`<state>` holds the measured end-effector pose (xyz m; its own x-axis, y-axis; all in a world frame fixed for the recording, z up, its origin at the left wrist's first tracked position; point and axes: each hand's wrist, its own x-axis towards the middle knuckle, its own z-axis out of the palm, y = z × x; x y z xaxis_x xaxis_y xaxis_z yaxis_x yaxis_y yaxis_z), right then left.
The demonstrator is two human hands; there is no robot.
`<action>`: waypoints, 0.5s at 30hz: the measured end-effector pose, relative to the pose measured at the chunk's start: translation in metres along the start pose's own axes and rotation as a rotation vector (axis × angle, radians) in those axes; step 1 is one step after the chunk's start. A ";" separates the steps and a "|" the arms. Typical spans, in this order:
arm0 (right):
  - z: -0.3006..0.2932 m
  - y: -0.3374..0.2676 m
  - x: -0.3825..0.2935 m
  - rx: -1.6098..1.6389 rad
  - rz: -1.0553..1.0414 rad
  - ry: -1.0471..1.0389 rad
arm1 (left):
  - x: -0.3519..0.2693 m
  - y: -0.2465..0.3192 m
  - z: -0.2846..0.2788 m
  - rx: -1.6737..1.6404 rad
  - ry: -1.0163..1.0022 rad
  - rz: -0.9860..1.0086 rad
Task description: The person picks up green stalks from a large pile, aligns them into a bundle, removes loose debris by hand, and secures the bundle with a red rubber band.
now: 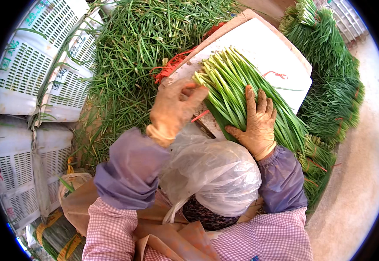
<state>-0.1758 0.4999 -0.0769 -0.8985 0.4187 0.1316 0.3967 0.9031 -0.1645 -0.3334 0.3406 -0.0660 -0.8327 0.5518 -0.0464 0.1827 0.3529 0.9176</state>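
Note:
A thick bunch of garlic chives (238,81) lies slantwise on a white-topped board (251,39), its pale cut ends at the upper left. My right hand (256,120), in a soiled tan glove, rests flat on the leaves with its fingers spread. Beside the pale ends, my left hand (176,107) is raised in a similar glove; it is blurred, its thumb and fingers curled towards each other. Whether anything is between them is unclear. A thin red tie (276,75) lies on the board, and a tangle of red string (171,67) sits at its left edge.
Loose green leaves (127,65) are heaped at the left. White slotted plastic crates (26,68), bearing writing, stand beyond them. Tied chive bundles (331,94) line the right side along a pale ledge (359,156). A clear plastic bag (222,173) bulges between my forearms.

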 end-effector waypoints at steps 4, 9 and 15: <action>-0.006 -0.006 0.001 0.005 0.016 -0.027 | 0.018 -0.013 0.008 -0.053 0.008 0.071; -0.006 -0.010 0.001 0.016 0.013 -0.039 | 0.050 -0.052 -0.059 -0.340 0.457 -0.103; 0.001 0.000 -0.001 0.006 0.001 0.043 | 0.030 0.007 -0.026 0.338 0.175 0.623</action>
<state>-0.1746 0.4994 -0.0783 -0.8893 0.4231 0.1734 0.3961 0.9023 -0.1704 -0.3704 0.3403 -0.0506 -0.5878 0.6076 0.5342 0.7778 0.2425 0.5799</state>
